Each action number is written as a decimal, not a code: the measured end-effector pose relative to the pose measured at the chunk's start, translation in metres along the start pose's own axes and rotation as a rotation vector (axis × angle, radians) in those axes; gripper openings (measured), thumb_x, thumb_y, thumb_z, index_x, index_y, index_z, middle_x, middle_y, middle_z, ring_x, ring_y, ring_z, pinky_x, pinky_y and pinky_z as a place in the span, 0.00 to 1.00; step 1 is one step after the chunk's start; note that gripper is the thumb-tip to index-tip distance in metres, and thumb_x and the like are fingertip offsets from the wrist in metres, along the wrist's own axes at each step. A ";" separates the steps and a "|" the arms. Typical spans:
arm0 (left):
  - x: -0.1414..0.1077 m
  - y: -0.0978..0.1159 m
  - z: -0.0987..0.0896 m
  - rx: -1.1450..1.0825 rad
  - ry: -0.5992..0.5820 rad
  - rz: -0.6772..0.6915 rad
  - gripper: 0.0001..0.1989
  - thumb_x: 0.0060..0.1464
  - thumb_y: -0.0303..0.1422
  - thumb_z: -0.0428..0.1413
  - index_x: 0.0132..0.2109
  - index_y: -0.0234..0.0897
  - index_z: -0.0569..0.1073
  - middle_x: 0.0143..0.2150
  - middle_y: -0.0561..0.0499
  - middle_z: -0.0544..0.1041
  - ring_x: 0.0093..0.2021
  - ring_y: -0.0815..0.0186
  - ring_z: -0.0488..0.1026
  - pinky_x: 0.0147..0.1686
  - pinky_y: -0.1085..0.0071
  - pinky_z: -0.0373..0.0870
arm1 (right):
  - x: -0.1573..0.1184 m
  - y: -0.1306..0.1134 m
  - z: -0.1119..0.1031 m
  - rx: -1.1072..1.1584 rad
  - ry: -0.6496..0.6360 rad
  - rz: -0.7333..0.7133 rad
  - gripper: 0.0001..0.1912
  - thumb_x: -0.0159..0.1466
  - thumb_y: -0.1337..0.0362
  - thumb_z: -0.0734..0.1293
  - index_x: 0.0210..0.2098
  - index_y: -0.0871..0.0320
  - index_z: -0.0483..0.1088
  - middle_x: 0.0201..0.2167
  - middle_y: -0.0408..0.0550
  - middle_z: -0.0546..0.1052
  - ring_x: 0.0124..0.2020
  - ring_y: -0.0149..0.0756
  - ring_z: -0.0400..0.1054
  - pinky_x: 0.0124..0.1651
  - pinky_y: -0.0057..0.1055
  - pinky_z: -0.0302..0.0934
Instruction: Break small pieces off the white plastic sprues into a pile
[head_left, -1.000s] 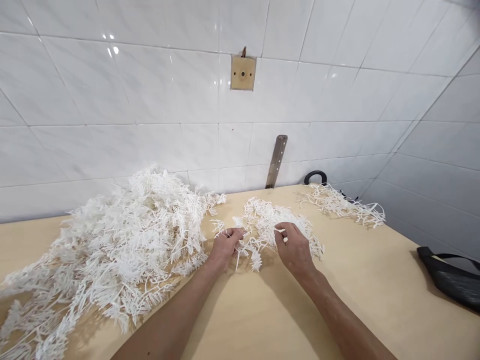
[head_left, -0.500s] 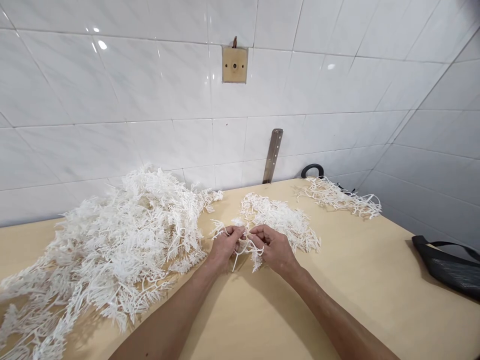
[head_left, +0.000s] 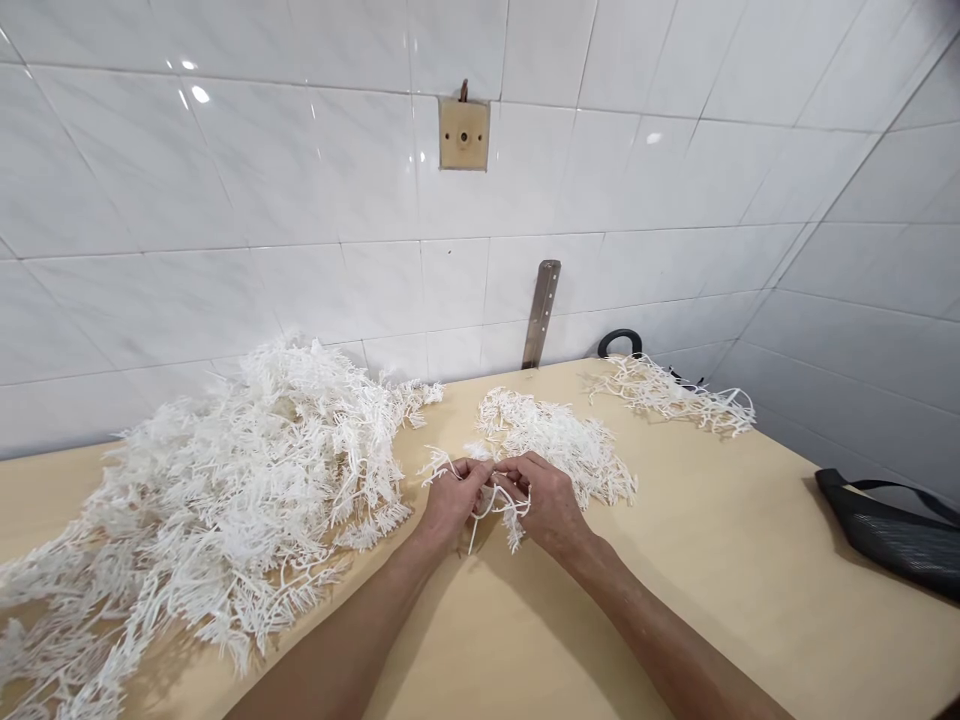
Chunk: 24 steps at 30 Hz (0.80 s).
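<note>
Between my hands is a white plastic branch (head_left: 512, 508) with thin forked twigs, some of them hanging below my fingers. My left hand (head_left: 455, 497) pinches it from the left, thumb and fingertips pressed together. From the right, my right hand (head_left: 546, 497) grips it with closed fingers, its fingertips touching or nearly touching those of the left. Just behind my hands lies a small heap of white sprigs (head_left: 559, 440). A far larger pile of white feathery branches (head_left: 262, 480) spreads over the table's left side. The exact pinching point is hidden by my fingers.
Bare white stems (head_left: 675, 392) lie at the back right of the wooden table (head_left: 720, 560), beside a black ring-shaped handle (head_left: 621, 340). A black bag (head_left: 889, 530) rests at the right edge. A metal strip (head_left: 541, 313) leans on the tiled wall (head_left: 300, 180).
My fingertips have drawn closer together on the branch, and the right hand has turned slightly. The whole view has shifted a little; the piles look the same.
</note>
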<state>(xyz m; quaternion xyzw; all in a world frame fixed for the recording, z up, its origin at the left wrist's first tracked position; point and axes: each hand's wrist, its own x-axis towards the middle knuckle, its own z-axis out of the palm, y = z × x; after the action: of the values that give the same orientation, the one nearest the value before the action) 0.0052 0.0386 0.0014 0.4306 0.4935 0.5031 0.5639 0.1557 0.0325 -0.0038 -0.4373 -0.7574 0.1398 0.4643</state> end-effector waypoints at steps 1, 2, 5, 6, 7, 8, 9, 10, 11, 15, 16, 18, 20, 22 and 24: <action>0.000 0.000 0.000 0.010 0.007 0.005 0.17 0.44 0.45 0.64 0.25 0.35 0.72 0.16 0.58 0.64 0.17 0.74 0.59 0.19 0.75 0.55 | 0.000 0.000 0.000 0.004 -0.004 0.011 0.10 0.67 0.61 0.63 0.38 0.57 0.76 0.33 0.50 0.76 0.30 0.34 0.70 0.34 0.32 0.67; -0.001 0.001 0.001 0.014 0.011 0.010 0.17 0.43 0.45 0.64 0.25 0.35 0.72 0.16 0.58 0.64 0.17 0.74 0.59 0.19 0.75 0.55 | 0.001 0.001 0.000 0.007 -0.008 0.026 0.10 0.67 0.61 0.64 0.37 0.57 0.76 0.32 0.50 0.76 0.29 0.35 0.70 0.34 0.32 0.67; -0.002 0.003 0.002 0.003 -0.003 0.009 0.18 0.43 0.46 0.64 0.25 0.36 0.72 0.15 0.58 0.64 0.16 0.74 0.58 0.19 0.75 0.54 | 0.002 0.003 -0.001 0.030 -0.006 0.076 0.11 0.66 0.59 0.64 0.37 0.57 0.76 0.33 0.50 0.77 0.28 0.35 0.70 0.33 0.33 0.67; -0.003 0.004 0.002 -0.003 -0.016 0.002 0.18 0.44 0.46 0.63 0.24 0.35 0.72 0.15 0.58 0.64 0.16 0.74 0.58 0.19 0.76 0.54 | 0.002 0.003 -0.001 0.043 -0.012 0.091 0.11 0.66 0.59 0.64 0.37 0.57 0.76 0.34 0.50 0.77 0.28 0.34 0.70 0.33 0.33 0.68; -0.003 0.004 0.003 -0.011 -0.028 -0.005 0.18 0.44 0.46 0.63 0.24 0.35 0.72 0.15 0.58 0.63 0.16 0.74 0.57 0.18 0.76 0.54 | 0.002 0.004 -0.001 0.052 -0.020 0.103 0.10 0.66 0.59 0.64 0.37 0.56 0.76 0.34 0.50 0.77 0.28 0.34 0.70 0.33 0.33 0.68; -0.003 0.004 0.003 -0.020 -0.037 -0.010 0.18 0.44 0.46 0.64 0.24 0.35 0.72 0.14 0.58 0.63 0.16 0.75 0.57 0.18 0.76 0.53 | 0.002 0.004 0.000 0.059 -0.028 0.112 0.10 0.66 0.59 0.64 0.37 0.56 0.76 0.34 0.50 0.77 0.27 0.34 0.70 0.32 0.33 0.68; -0.003 0.003 0.003 -0.028 -0.045 -0.012 0.18 0.44 0.45 0.64 0.24 0.35 0.72 0.14 0.58 0.62 0.16 0.75 0.56 0.19 0.76 0.53 | 0.002 0.005 0.000 0.063 -0.035 0.118 0.10 0.65 0.59 0.65 0.36 0.55 0.77 0.35 0.49 0.77 0.27 0.33 0.70 0.32 0.33 0.67; -0.002 0.002 0.002 -0.035 -0.047 -0.010 0.17 0.44 0.45 0.64 0.24 0.35 0.72 0.14 0.58 0.62 0.16 0.75 0.56 0.19 0.76 0.53 | 0.002 0.005 0.000 0.065 -0.037 0.124 0.09 0.65 0.60 0.65 0.36 0.55 0.77 0.35 0.49 0.77 0.27 0.33 0.70 0.32 0.33 0.67; -0.002 0.001 0.002 -0.038 -0.043 -0.005 0.17 0.44 0.45 0.64 0.24 0.35 0.72 0.15 0.58 0.63 0.16 0.75 0.56 0.19 0.76 0.53 | 0.002 0.006 0.001 0.062 -0.030 0.129 0.09 0.65 0.60 0.65 0.36 0.55 0.77 0.34 0.49 0.77 0.26 0.33 0.69 0.32 0.32 0.67; 0.000 -0.004 0.003 -0.036 0.002 0.032 0.16 0.45 0.44 0.64 0.26 0.34 0.73 0.20 0.55 0.69 0.20 0.73 0.62 0.23 0.75 0.59 | 0.001 0.006 0.001 0.018 0.011 0.157 0.08 0.63 0.60 0.67 0.34 0.56 0.76 0.34 0.49 0.77 0.25 0.32 0.68 0.31 0.33 0.65; 0.000 -0.004 0.004 -0.031 0.015 0.031 0.16 0.45 0.44 0.63 0.27 0.34 0.73 0.20 0.55 0.70 0.21 0.73 0.63 0.23 0.75 0.60 | 0.001 0.005 0.001 0.012 0.012 0.171 0.09 0.63 0.59 0.66 0.32 0.56 0.76 0.34 0.49 0.77 0.25 0.32 0.68 0.31 0.33 0.65; -0.001 -0.004 0.005 -0.018 0.034 0.010 0.15 0.46 0.43 0.63 0.26 0.35 0.73 0.20 0.55 0.70 0.20 0.72 0.63 0.23 0.75 0.60 | 0.000 0.003 0.000 0.045 -0.010 0.234 0.11 0.63 0.57 0.66 0.31 0.56 0.74 0.31 0.48 0.76 0.24 0.33 0.67 0.29 0.32 0.64; -0.003 -0.003 0.005 0.001 0.045 -0.007 0.14 0.47 0.42 0.62 0.26 0.36 0.72 0.18 0.56 0.68 0.19 0.73 0.63 0.22 0.75 0.58 | -0.002 0.002 0.000 0.134 -0.052 0.341 0.13 0.64 0.53 0.65 0.31 0.56 0.72 0.26 0.46 0.75 0.22 0.33 0.67 0.24 0.30 0.62; -0.003 -0.002 0.006 0.011 0.050 -0.005 0.14 0.48 0.42 0.62 0.25 0.36 0.72 0.17 0.57 0.67 0.19 0.73 0.62 0.22 0.75 0.58 | -0.003 0.003 0.001 0.238 -0.086 0.432 0.14 0.63 0.51 0.65 0.33 0.56 0.70 0.23 0.44 0.74 0.21 0.33 0.67 0.21 0.28 0.60; -0.002 -0.003 0.006 -0.003 0.054 0.006 0.14 0.47 0.42 0.62 0.25 0.36 0.72 0.16 0.58 0.66 0.18 0.73 0.62 0.21 0.75 0.57 | -0.002 0.005 0.003 0.304 -0.081 0.468 0.14 0.62 0.50 0.66 0.35 0.56 0.70 0.22 0.43 0.74 0.21 0.33 0.67 0.21 0.27 0.60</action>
<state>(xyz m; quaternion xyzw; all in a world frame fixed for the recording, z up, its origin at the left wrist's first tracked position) 0.0117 0.0360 -0.0008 0.4176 0.5064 0.5169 0.5496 0.1560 0.0342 -0.0102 -0.5197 -0.6240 0.3726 0.4491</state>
